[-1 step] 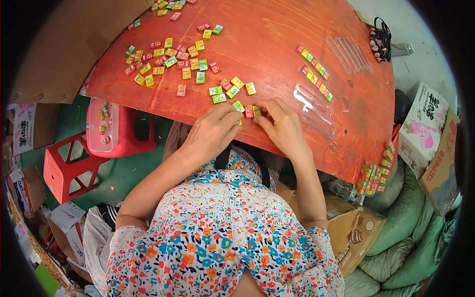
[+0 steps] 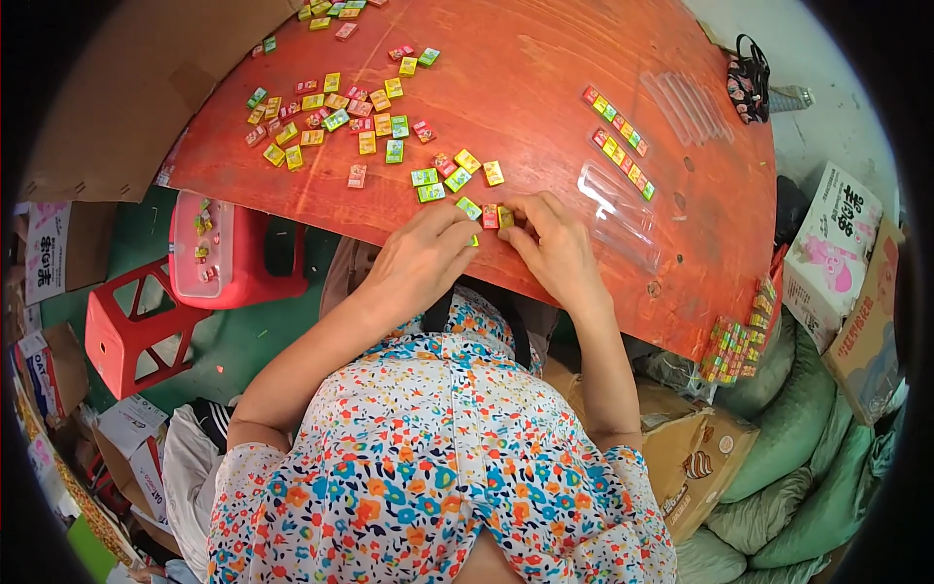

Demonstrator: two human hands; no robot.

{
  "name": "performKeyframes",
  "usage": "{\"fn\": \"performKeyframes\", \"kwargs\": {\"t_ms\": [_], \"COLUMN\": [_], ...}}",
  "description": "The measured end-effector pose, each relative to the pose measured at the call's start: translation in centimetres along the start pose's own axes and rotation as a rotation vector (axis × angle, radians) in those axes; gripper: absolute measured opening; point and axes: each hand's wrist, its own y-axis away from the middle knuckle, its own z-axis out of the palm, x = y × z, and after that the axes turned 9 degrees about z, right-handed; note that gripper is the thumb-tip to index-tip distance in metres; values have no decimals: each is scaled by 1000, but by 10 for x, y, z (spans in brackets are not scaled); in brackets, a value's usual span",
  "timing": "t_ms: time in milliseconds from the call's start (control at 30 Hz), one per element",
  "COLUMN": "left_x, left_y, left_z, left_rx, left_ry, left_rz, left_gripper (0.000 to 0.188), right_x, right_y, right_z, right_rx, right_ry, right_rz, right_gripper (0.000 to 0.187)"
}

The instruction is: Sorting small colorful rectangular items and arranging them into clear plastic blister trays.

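At the near edge of the red table, my left hand (image 2: 420, 253) has its fingers drawn together on a small yellow-green box (image 2: 474, 239), mostly hidden by the fingertips. Just to the right, my right hand (image 2: 559, 253) pinches a small yellow box (image 2: 506, 218) between thumb and fingers. A red box (image 2: 489, 216) stands against its left side, between my two hands. Beyond my left fingertips lies a green box (image 2: 469, 208). A few more yellow, green and red boxes, among them a yellow one (image 2: 493, 173), lie just past my hands.
Many loose little boxes (image 2: 360, 109) spread over the left of the red table (image 2: 525, 78). At right lie two filled rows (image 2: 623, 165), clear plastic trays (image 2: 618, 219) and more trays (image 2: 686, 107). Packed bundles (image 2: 735, 346) hang at the right edge. Red stools (image 2: 136, 326) stand left.
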Motion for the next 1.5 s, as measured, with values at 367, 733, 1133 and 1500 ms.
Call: {"fn": "performKeyframes", "kwargs": {"t_ms": [367,733,1133,1500], "left_x": [-8,-14,-42,1], "left_y": [-11,-28,-79,-12], "left_z": [4,-18,-16,-18], "left_rx": [31,26,-166,-43], "left_ry": [-32,-83,-580,-259], "left_rz": [-25,3,75,43], "left_gripper": [17,22,13,21], "right_x": [-4,-2,21,10], "right_y": [0,-23,-36,-8], "right_z": [0,-18,-13,-18], "right_rx": [0,63,104,-9], "right_ry": [13,-29,184,-31], "right_rz": [-19,-95,-306,-172], "right_gripper": [30,30,25,27]}}
